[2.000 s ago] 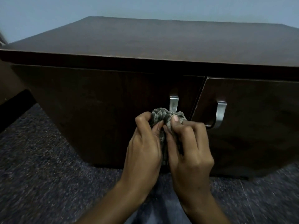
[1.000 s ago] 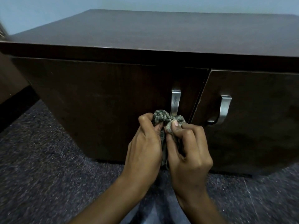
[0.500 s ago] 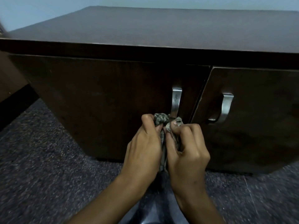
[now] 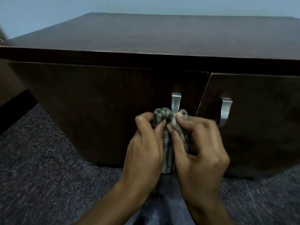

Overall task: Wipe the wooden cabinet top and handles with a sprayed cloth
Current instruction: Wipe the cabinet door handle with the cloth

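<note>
A dark wooden cabinet fills the view, its flat top [image 4: 162,33] above two doors. The left door carries a metal handle [image 4: 176,102]; a second metal handle [image 4: 226,109] is on the right door. A grey striped cloth [image 4: 168,127] is wrapped round the lower part of the left handle and hides it. My left hand [image 4: 144,143] grips the cloth on its left side and my right hand [image 4: 201,146] grips it on the right, thumbs nearly touching.
Dark speckled carpet [image 4: 40,168] covers the floor in front of the cabinet. Another piece of dark furniture [image 4: 11,95] stands at the far left edge. A pale blue wall [image 4: 48,10] rises behind. My blue trouser leg [image 4: 162,208] shows at the bottom.
Both hands slid the cloth down the left handle, baring more of its upper metal. The view has tilted slightly, so the cabinet now sits lower in the frame than half a second ago.
</note>
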`<state>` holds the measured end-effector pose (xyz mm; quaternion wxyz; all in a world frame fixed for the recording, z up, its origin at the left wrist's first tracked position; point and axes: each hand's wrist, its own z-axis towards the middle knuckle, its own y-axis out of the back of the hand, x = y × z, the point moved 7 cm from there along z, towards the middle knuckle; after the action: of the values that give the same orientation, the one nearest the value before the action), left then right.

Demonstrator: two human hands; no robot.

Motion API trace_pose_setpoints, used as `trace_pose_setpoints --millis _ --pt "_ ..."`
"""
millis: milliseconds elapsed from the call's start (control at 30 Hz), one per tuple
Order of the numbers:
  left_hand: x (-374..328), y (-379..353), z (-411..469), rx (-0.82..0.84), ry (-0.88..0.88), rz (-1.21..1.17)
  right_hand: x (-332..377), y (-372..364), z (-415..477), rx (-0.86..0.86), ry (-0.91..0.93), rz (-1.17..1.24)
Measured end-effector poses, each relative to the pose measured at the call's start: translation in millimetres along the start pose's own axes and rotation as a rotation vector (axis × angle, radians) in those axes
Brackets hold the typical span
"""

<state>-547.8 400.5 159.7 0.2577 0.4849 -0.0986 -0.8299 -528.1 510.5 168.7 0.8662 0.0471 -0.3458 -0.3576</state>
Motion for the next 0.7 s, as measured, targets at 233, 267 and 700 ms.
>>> trace_pose_setpoints --millis 233,267,700 --pt "-16 10 21 -0.059 -0.035 -0.062 9 2 30 0.03 0.021 0.002" --pt "-13 7 18 -0.036 -0.004 -0.079 9 1 25 0.03 0.013 -0.001" --pt "35 -14 -20 0.219 0.203 0.103 -32 -8 -27 0.216 -0.26 0.041"
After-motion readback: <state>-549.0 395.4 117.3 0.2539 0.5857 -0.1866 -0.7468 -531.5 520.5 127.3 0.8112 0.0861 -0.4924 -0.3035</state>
